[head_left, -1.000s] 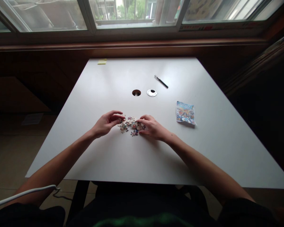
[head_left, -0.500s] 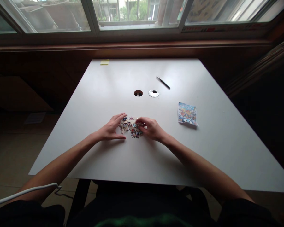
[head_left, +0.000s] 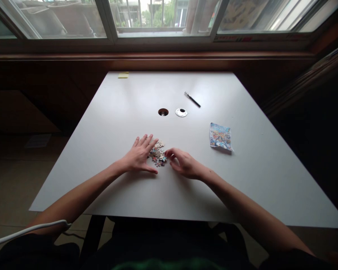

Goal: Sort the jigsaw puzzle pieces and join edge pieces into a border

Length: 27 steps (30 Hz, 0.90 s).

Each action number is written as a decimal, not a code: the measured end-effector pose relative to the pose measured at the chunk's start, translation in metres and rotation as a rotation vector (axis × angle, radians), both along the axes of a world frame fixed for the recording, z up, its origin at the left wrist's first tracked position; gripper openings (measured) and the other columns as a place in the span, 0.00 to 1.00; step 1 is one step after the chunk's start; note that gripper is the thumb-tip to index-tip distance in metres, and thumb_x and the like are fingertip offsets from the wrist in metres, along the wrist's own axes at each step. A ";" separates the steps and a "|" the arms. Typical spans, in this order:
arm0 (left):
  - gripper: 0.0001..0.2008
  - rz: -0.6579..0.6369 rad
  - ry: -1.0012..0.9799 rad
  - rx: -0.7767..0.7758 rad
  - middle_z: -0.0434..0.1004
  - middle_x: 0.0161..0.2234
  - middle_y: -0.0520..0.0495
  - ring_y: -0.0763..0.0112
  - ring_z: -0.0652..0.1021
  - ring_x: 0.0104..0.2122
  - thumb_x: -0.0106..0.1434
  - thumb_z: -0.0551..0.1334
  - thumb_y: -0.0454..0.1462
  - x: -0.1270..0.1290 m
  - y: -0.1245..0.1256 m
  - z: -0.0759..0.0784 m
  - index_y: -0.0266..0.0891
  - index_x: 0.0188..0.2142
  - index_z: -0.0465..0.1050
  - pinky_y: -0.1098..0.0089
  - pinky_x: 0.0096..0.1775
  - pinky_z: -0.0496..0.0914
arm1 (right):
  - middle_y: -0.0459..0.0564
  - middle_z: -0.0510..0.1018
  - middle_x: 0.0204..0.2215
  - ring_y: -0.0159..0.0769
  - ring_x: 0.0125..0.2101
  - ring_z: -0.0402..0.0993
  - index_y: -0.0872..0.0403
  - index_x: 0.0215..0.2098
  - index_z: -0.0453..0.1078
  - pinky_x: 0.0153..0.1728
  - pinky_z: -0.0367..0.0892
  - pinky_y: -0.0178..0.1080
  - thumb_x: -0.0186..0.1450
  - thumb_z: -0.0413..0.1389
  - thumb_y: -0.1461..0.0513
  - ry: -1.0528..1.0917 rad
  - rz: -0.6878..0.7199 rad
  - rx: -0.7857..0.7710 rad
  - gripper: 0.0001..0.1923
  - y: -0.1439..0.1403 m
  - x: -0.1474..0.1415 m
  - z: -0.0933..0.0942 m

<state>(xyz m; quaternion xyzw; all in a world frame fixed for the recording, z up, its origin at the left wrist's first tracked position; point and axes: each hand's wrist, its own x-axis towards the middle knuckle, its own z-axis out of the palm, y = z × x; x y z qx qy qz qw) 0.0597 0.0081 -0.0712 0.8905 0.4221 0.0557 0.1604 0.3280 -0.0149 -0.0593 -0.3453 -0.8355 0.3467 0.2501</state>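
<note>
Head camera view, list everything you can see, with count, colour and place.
table: one, white, fills the middle of the view
puzzle pieces: small loose pile, multicoloured, between the two hands
printed packet: one, blue and multicoloured, right of the pile
pen: one, black, far side, right of centre
cable hole: one, round, open, table centre
hole cap: one, white ring, just right of the hole
sticky note: one, yellow, far left corner
left hand: flat, fingers spread, at the pile's left edge
right hand: fingers curled, beside the pile's right edge
</note>
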 end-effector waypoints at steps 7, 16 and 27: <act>0.43 0.109 0.050 0.088 0.49 0.70 0.38 0.39 0.51 0.69 0.59 0.59 0.63 0.036 -0.012 0.006 0.45 0.67 0.57 0.35 0.64 0.46 | 0.54 0.72 0.51 0.37 0.49 0.73 0.51 0.45 0.60 0.51 0.74 0.46 0.63 0.50 0.70 0.193 0.004 -0.130 0.14 -0.004 -0.009 -0.002; 0.28 0.070 0.033 0.134 0.52 0.70 0.48 0.43 0.53 0.69 0.72 0.49 0.52 0.049 -0.016 -0.001 0.52 0.68 0.56 0.37 0.65 0.46 | 0.63 0.67 0.60 0.58 0.61 0.60 0.57 0.60 0.63 0.58 0.61 0.59 0.63 0.53 0.65 -0.472 -0.646 0.499 0.26 0.010 0.094 -0.006; 0.23 0.208 -0.003 0.223 0.58 0.68 0.48 0.48 0.58 0.68 0.73 0.50 0.45 -0.026 -0.009 -0.008 0.54 0.66 0.60 0.38 0.65 0.48 | 0.57 0.82 0.43 0.46 0.44 0.77 0.55 0.47 0.76 0.43 0.67 0.43 0.72 0.48 0.60 -0.639 -0.722 0.588 0.15 0.010 0.143 -0.029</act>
